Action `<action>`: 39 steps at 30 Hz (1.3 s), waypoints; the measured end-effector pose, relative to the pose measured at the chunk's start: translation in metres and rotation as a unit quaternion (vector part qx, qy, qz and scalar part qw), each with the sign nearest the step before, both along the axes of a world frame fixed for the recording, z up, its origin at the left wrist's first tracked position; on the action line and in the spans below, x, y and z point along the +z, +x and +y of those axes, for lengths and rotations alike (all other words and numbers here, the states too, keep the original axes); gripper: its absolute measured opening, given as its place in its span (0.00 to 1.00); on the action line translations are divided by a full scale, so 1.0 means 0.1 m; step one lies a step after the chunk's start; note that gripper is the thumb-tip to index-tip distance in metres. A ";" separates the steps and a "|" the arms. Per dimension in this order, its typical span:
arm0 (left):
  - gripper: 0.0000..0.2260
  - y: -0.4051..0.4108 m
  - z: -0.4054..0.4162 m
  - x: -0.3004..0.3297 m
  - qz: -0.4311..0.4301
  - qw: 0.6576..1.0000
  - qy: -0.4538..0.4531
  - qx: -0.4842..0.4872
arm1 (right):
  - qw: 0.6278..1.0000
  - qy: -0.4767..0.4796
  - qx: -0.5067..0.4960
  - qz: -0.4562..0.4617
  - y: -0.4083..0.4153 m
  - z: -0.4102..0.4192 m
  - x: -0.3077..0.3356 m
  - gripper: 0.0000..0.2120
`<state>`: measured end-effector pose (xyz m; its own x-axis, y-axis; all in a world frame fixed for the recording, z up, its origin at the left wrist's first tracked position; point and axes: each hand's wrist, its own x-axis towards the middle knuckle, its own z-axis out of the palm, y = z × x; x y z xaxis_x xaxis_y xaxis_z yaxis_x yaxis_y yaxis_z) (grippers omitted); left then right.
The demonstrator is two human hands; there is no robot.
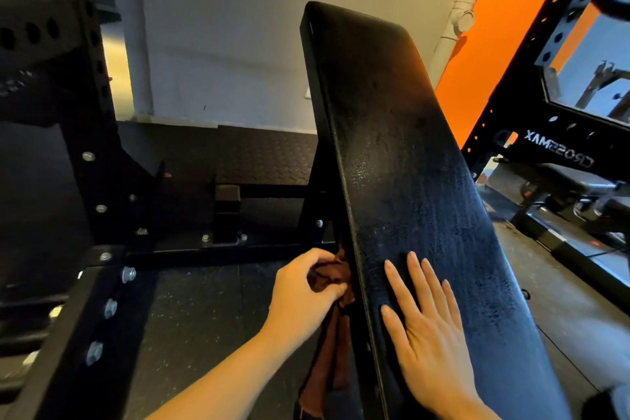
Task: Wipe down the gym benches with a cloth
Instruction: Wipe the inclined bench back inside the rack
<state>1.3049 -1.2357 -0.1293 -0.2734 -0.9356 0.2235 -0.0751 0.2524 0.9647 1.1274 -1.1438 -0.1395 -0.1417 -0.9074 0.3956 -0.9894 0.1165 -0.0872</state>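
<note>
A black padded bench rises at an incline through the middle of the view, its surface shiny and textured. My left hand grips a bunched brown cloth against the bench's left side edge, and the rest of the cloth hangs down below my wrist. My right hand lies flat on the lower part of the pad with fingers straight and spread.
A black steel rack frame with bolts and holes stands to the left on the rubber floor. A mirror at the right shows another rack and bench. Behind are a white wall and an orange panel.
</note>
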 end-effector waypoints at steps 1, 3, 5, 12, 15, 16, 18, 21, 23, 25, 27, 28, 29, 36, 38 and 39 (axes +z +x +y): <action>0.10 0.00 -0.06 0.03 0.036 0.999 0.013 0.033 | 1.000 -0.001 -0.003 0.003 -0.01 0.00 -0.01 0.26; 0.11 -0.03 -0.14 0.10 0.093 0.992 0.026 0.077 | 1.000 -0.005 -0.009 0.007 -0.01 -0.01 -0.03 0.25; 0.14 -0.10 -0.13 0.09 0.063 0.995 -0.015 0.069 | 1.000 -0.006 -0.013 0.006 -0.01 -0.02 -0.03 0.26; 0.16 -0.09 -0.01 -0.26 -0.134 0.984 -0.106 0.040 | 1.000 -0.006 -0.007 -0.006 -0.01 -0.01 -0.03 0.26; 0.14 -0.06 -0.09 -0.11 -0.086 0.980 -0.110 0.142 | 1.000 -0.008 -0.002 -0.008 0.00 0.01 -0.02 0.26; 0.14 -0.08 -0.11 -0.03 -0.039 0.985 -0.095 0.140 | 1.000 -0.011 0.000 -0.010 0.00 0.01 -0.02 0.26; 0.13 -0.14 -0.07 0.08 0.066 0.995 -0.039 0.059 | 1.000 -0.014 0.004 -0.021 0.00 0.02 -0.01 0.25; 0.08 -0.21 0.06 -0.04 0.059 0.997 -0.021 0.036 | 1.000 -0.015 0.003 -0.018 0.01 0.02 -0.01 0.25; 0.02 -0.21 0.12 -0.19 -0.040 0.998 -0.011 0.039 | 1.000 -0.005 -0.004 -0.011 0.00 0.03 -0.05 0.26; 0.05 -0.19 0.06 -0.20 -0.095 0.993 0.010 0.067 | 1.000 -0.008 -0.009 -0.020 0.01 0.01 -0.04 0.26; 0.03 -0.18 -0.01 -0.05 -0.037 0.993 0.010 0.112 | 1.000 -0.012 -0.011 -0.013 -0.01 -0.02 -0.04 0.26; 0.05 -0.19 -0.03 0.04 0.009 0.994 0.005 0.109 | 1.000 -0.015 -0.011 -0.009 -0.02 -0.03 -0.03 0.26; 0.09 -0.22 -0.03 0.10 0.046 0.995 0.003 0.087 | 1.000 -0.020 -0.012 -0.002 -0.04 -0.03 -0.03 0.26; 0.08 -0.18 -0.06 -0.15 -0.052 0.994 -0.022 0.090 | 0.999 -0.037 -0.006 0.005 -0.04 -0.02 -0.09 0.26; 0.09 -0.18 -0.11 -0.04 -0.002 0.989 -0.063 0.131 | 0.999 -0.036 -0.008 0.006 -0.03 -0.02 -0.08 0.26; 0.10 -0.20 -0.11 0.03 0.037 0.988 -0.082 0.123 | 0.999 -0.035 -0.009 0.007 -0.04 -0.02 -0.07 0.26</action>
<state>1.2851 -1.2472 -0.1262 -0.0196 -0.9215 0.3879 -0.0841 0.3881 0.9178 1.1237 -1.1458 -0.1468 -0.1517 -0.8749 0.4599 -0.9884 0.1286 -0.0812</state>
